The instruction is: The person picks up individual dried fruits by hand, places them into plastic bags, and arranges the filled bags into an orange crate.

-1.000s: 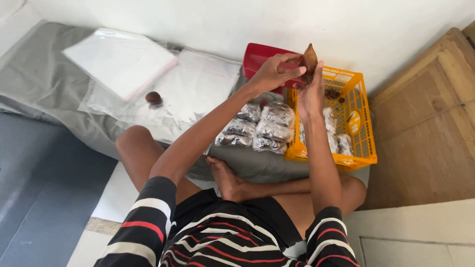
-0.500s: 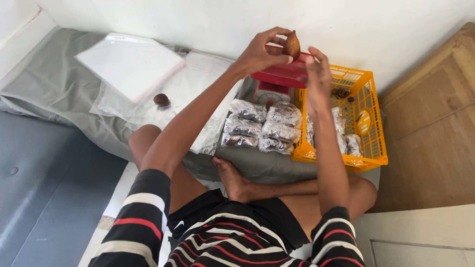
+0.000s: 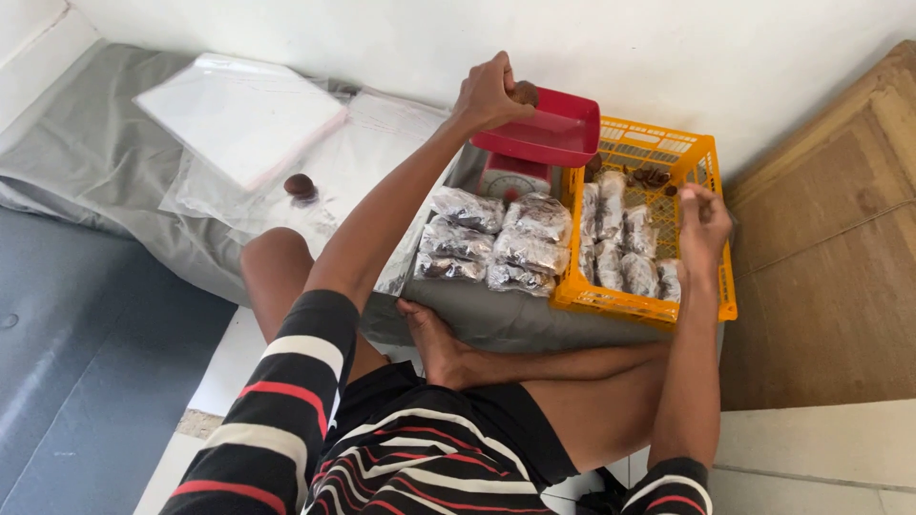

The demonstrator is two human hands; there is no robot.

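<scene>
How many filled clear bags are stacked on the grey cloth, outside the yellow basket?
6 filled bags, in two columns of three on the grey cloth, between the red scale and the person's foot. Others may lie hidden underneath.

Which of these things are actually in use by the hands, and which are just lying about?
In use:
left hand holding a brown fruit over the red scale pan
right hand above the yellow crate

Lying about:
filled bags
clear bag stack
lone brown fruit
</scene>
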